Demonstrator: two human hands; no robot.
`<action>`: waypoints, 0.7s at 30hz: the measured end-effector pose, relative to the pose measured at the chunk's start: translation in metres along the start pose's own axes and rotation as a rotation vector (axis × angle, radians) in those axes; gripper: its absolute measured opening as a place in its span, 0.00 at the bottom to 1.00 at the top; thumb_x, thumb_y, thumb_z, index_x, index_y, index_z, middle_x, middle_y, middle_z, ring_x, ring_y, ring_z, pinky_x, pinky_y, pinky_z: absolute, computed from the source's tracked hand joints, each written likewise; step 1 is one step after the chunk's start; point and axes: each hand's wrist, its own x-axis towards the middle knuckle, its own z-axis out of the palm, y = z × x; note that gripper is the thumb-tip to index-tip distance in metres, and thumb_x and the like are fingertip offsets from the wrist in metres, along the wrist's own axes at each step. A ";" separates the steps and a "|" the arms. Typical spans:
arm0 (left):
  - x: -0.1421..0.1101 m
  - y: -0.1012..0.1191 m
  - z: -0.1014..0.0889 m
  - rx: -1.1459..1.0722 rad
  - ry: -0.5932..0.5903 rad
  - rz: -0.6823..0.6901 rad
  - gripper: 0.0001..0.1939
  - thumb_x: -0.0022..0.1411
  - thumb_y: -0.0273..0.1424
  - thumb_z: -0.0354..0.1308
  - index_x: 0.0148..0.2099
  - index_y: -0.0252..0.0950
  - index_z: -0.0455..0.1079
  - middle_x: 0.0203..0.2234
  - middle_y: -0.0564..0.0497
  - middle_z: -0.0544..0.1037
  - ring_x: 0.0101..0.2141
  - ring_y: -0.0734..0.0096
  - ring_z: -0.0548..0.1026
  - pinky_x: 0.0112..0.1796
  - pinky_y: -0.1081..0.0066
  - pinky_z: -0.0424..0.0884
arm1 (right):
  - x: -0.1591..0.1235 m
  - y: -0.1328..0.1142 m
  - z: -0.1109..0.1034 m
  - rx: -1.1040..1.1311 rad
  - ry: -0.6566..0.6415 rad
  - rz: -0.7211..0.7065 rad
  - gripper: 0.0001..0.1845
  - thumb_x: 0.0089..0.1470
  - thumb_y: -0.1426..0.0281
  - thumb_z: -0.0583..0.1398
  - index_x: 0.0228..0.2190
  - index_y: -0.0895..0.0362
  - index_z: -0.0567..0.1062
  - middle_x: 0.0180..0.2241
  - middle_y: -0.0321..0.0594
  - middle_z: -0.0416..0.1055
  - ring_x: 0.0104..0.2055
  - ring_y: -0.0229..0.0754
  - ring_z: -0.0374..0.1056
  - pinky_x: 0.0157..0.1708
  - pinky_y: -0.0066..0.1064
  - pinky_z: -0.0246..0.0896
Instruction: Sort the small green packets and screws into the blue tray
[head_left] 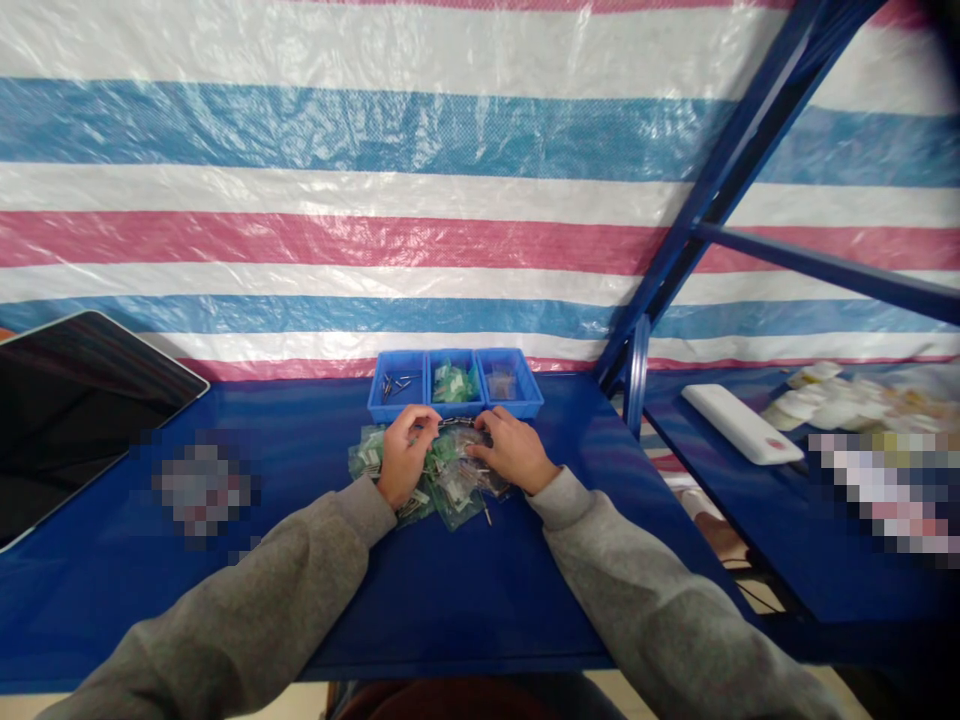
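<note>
Two hands meet over a pile of small clear bags (442, 478) on the blue table (465, 590). The left hand (403, 452) and the right hand (511, 450) curl their fingers shut on one small dark part (457, 423) held between them. Its long side runs from 9 to 3 o'clock, equally near both hands. Three blue bins (454, 382) sit just past it at 12 o'clock.
</note>
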 end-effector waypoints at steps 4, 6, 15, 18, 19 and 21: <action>0.000 -0.001 0.000 -0.005 -0.025 0.003 0.07 0.60 0.33 0.54 0.36 0.35 0.68 0.29 0.51 0.70 0.28 0.73 0.69 0.26 0.76 0.65 | 0.001 0.001 0.002 0.012 -0.023 0.011 0.16 0.48 0.58 0.63 0.35 0.54 0.70 0.37 0.39 0.68 0.36 0.42 0.68 0.32 0.30 0.55; 0.000 -0.001 -0.001 -0.005 -0.032 0.000 0.06 0.60 0.33 0.54 0.37 0.35 0.67 0.29 0.51 0.70 0.28 0.74 0.69 0.25 0.76 0.65 | 0.002 0.001 0.003 0.032 -0.032 -0.002 0.13 0.50 0.60 0.62 0.34 0.54 0.71 0.37 0.39 0.68 0.36 0.41 0.67 0.33 0.29 0.55; 0.000 -0.003 0.000 -0.034 -0.027 0.015 0.06 0.60 0.33 0.55 0.36 0.35 0.68 0.30 0.51 0.70 0.26 0.75 0.69 0.24 0.77 0.65 | 0.004 0.005 0.005 0.037 -0.015 -0.001 0.17 0.49 0.58 0.63 0.38 0.54 0.71 0.38 0.39 0.68 0.37 0.42 0.67 0.33 0.29 0.55; 0.000 -0.004 0.000 -0.037 -0.034 0.019 0.06 0.60 0.32 0.55 0.35 0.35 0.68 0.31 0.51 0.70 0.26 0.76 0.69 0.23 0.77 0.64 | 0.006 0.004 0.007 0.056 -0.032 -0.018 0.11 0.50 0.61 0.63 0.33 0.54 0.72 0.35 0.38 0.69 0.37 0.41 0.67 0.32 0.29 0.54; 0.000 -0.004 0.000 -0.035 -0.037 0.019 0.06 0.60 0.32 0.55 0.35 0.35 0.68 0.32 0.51 0.70 0.26 0.76 0.69 0.23 0.77 0.64 | 0.006 0.004 0.007 0.060 -0.042 -0.029 0.09 0.50 0.62 0.63 0.31 0.54 0.72 0.34 0.38 0.69 0.37 0.41 0.67 0.32 0.28 0.54; 0.000 -0.004 0.000 -0.033 -0.042 0.021 0.05 0.60 0.31 0.55 0.35 0.35 0.68 0.31 0.51 0.70 0.26 0.76 0.69 0.23 0.77 0.64 | 0.006 0.003 0.006 0.062 -0.055 -0.049 0.07 0.52 0.65 0.61 0.28 0.55 0.72 0.33 0.37 0.69 0.36 0.40 0.66 0.32 0.28 0.53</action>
